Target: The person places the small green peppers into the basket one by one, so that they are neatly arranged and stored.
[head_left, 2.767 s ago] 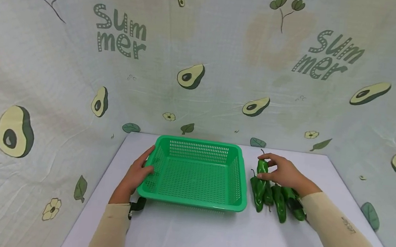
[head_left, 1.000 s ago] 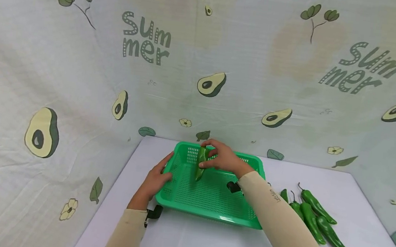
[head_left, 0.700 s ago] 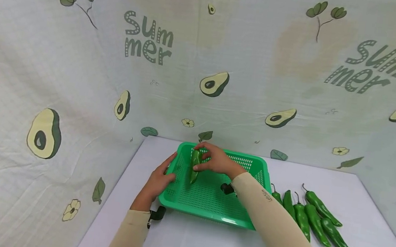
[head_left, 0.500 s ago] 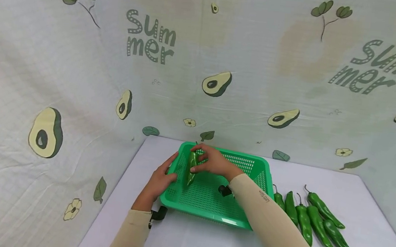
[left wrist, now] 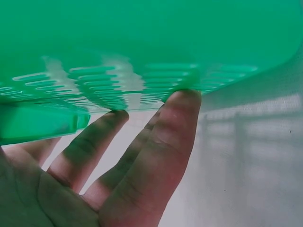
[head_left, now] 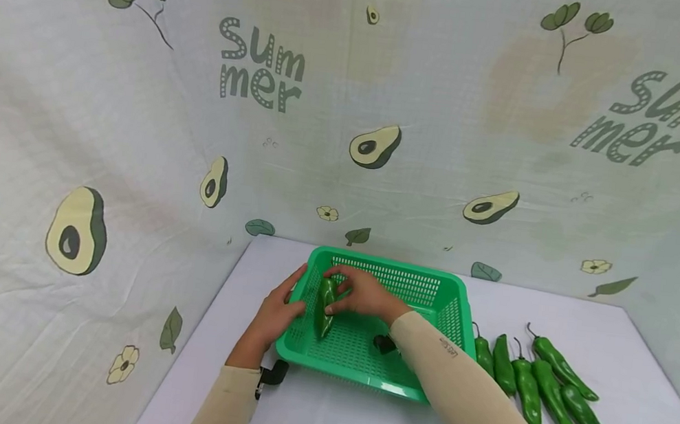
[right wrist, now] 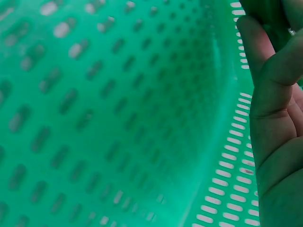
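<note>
A green plastic basket [head_left: 359, 380] with slotted walls stands on the table. My left hand [head_left: 274, 314] holds its left side, thumb over the rim; in the left wrist view the fingertips of the left hand [left wrist: 142, 175] touch the outer wall from below. Inside the basket, near its left wall, my right hand [head_left: 362, 294] pinches a long green chili pepper [head_left: 323, 317] between thumb and fingers. In the right wrist view the right hand [right wrist: 279, 118] is at the right edge, with only part of the pepper [right wrist: 265, 10] showing at the top.
Several green chili peppers [head_left: 548, 393] lie side by side on the white table [head_left: 305, 422], right of the basket. The right forearm crosses the basket's front right corner. A cloth printed with avocados [head_left: 374, 146] hangs behind and at the sides.
My right hand took a pepper from the group on the right, carried it left over the basket and lowered it near the left wall. The left hand keeps its hold on the basket.
</note>
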Tool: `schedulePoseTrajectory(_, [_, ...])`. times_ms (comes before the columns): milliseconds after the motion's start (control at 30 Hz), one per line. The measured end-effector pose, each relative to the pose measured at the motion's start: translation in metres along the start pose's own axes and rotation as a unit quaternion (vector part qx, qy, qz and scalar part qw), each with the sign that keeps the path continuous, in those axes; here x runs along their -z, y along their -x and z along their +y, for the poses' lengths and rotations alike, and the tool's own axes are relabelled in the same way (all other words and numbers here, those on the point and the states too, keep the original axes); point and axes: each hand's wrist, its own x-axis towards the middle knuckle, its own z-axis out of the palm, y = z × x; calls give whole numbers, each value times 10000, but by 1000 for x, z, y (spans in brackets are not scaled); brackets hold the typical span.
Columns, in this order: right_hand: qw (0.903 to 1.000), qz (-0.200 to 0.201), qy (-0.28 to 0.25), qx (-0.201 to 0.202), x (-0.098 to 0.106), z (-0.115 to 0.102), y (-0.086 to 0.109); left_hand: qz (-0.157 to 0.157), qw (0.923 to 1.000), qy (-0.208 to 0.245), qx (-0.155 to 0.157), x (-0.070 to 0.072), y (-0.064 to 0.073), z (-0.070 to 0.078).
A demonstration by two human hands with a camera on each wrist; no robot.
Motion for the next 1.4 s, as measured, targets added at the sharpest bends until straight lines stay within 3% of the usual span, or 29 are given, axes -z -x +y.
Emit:
schedulePoseTrajectory(300, [9997,-220,-81,60,-8,2,3,4,9999,97,30,1,2,1])
schedulePoseTrajectory(633, [9998,-143,-50,155,-12,10,6,-43,10000,67,23,0,2,-3])
schedulePoseTrajectory(900, [9971,-76,661,365,-12,9,3,48,10000,20,63,-1,-1,0])
schedulePoseTrajectory(1400, [9907,9,1209,625,-11,8,2,36,10000,-9,70,1,-2,0])
